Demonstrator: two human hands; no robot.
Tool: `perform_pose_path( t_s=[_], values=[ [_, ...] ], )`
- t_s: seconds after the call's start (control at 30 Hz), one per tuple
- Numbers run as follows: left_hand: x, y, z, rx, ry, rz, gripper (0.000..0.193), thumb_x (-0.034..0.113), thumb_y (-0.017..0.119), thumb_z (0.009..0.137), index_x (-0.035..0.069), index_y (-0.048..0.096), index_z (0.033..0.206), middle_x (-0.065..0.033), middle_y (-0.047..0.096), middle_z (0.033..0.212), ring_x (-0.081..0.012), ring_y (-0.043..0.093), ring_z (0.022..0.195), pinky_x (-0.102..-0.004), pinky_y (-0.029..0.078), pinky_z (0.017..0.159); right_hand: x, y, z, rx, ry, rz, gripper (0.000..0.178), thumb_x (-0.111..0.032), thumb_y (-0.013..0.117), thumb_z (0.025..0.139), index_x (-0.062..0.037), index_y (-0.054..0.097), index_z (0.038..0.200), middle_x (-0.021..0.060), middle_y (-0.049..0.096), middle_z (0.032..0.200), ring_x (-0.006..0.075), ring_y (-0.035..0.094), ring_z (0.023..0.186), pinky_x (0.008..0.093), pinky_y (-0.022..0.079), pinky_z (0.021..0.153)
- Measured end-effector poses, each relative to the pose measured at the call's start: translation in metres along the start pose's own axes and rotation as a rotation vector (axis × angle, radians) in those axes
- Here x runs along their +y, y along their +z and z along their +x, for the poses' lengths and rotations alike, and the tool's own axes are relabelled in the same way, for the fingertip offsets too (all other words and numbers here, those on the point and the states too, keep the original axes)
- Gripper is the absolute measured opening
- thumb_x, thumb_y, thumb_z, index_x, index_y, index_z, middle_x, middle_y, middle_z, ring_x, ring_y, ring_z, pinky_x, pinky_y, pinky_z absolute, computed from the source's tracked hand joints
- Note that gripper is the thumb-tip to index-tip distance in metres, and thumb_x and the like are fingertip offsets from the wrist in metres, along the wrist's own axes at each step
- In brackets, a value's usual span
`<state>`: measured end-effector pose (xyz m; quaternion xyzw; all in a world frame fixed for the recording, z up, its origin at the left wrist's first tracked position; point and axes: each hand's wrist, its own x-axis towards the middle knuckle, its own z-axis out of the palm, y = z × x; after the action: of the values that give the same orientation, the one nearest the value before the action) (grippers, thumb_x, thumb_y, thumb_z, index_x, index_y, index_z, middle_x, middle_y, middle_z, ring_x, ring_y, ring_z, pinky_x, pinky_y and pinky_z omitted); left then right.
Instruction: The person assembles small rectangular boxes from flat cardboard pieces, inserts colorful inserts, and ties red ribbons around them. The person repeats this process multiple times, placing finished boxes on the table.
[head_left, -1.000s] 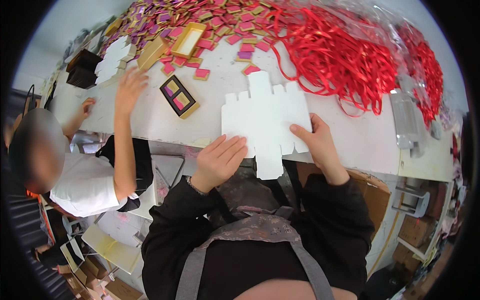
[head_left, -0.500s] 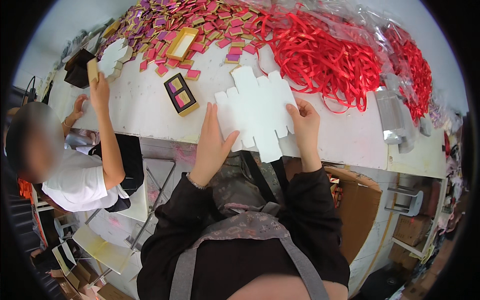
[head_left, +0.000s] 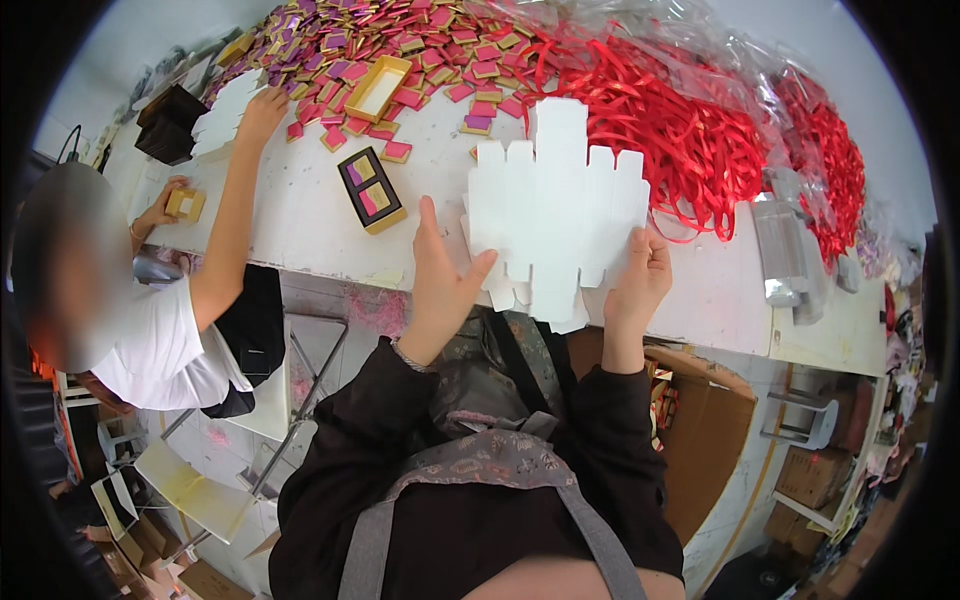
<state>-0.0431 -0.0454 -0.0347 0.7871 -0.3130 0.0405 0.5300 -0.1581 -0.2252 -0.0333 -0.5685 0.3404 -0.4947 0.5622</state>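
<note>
A flat white cardboard box blank [head_left: 560, 200] with notched, tabbed edges is in front of me at the table's near edge. More white tabs show from under its left and lower edges, so at least one other blank seems to lie beneath. My right hand [head_left: 637, 288] grips the right edge, thumb on top and fingers curled behind. At the left edge my left hand [head_left: 445, 280] is open, fingers stretched up and thumb pointing at the cardboard. Left of it stands a small gold box [head_left: 372, 190] with a black insert, holding pink, purple and gold wrapped pieces.
Many small wrapped pieces [head_left: 420, 40] lie heaped at the back, with an open yellow box tray [head_left: 378, 88] among them. Red ribbons [head_left: 650, 130] pile up at back right beside silver packets [head_left: 778, 250]. At left a co-worker [head_left: 150, 310] handles a small gold box [head_left: 186, 204] near white blanks [head_left: 228, 112].
The top white blank has turned upright and shifted right and farther up, over part of the ribbons. Both my hands moved right with it. The co-worker's raised hand went to the white blanks.
</note>
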Motion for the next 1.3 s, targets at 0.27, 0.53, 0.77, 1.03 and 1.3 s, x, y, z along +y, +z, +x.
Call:
perform_pose_path(
  t_s=[0.27,0.53,0.77,1.03,1.3],
  values=[
    [0.029,-0.026,0.013,-0.267,-0.558,-0.999,0.068,-0.011,0.040,0.077,0.001,0.029,0.143,-0.0128,0.048,0.131,-0.0186,0.054,0.112,-0.0290,0.044,0.093,-0.050,-0.015,-0.049,-0.362,0.033,-0.348,0.019,-0.002,0.048,0.094,-0.0030,0.040,0.111,0.0015,0.058,0.075,0.0032,0.045,0.059,0.0192,0.037,0.054],
    [0.075,-0.024,0.000,-0.205,-0.252,-0.219,0.068,-0.007,0.034,0.076,-0.002,0.027,0.143,-0.0174,0.041,0.138,-0.0209,0.046,0.117,-0.0287,0.036,0.097,-0.075,0.000,-0.065,-0.584,0.320,0.410,0.038,-0.014,0.043,0.098,-0.0029,0.028,0.131,0.0136,0.031,0.142,0.0169,0.037,0.126,0.0313,0.026,0.106],
    [0.065,-0.023,-0.007,-0.373,0.038,-0.275,0.058,0.004,0.041,0.091,0.000,0.023,0.146,-0.0178,0.044,0.134,-0.0216,0.049,0.109,-0.0327,0.042,0.088,-0.056,-0.005,-0.081,-0.446,0.266,-0.038,0.029,-0.023,0.051,0.097,0.0010,0.049,0.114,0.0076,0.059,0.093,0.0099,0.055,0.081,0.0263,0.045,0.068],
    [0.050,-0.019,-0.024,-0.479,-0.448,-0.458,0.049,0.008,0.054,0.092,-0.001,0.035,0.136,-0.0097,0.060,0.106,-0.0132,0.058,0.089,-0.0286,0.048,0.077,-0.057,0.000,-0.075,-0.400,-0.086,-0.374,0.031,-0.019,0.050,0.096,0.0021,0.043,0.117,0.0202,0.061,0.077,0.0333,0.062,0.062,0.0376,0.049,0.058],
    [0.068,-0.003,-0.026,-0.391,-0.236,-0.175,0.055,0.001,0.045,0.086,-0.002,0.027,0.138,-0.0208,0.057,0.108,-0.0296,0.063,0.088,-0.0349,0.049,0.079,-0.066,-0.001,-0.081,-0.532,0.076,-0.497,0.045,-0.002,0.050,0.085,0.0020,0.039,0.129,0.0226,0.060,0.077,0.0358,0.063,0.065,0.0397,0.050,0.058]
  ],
)
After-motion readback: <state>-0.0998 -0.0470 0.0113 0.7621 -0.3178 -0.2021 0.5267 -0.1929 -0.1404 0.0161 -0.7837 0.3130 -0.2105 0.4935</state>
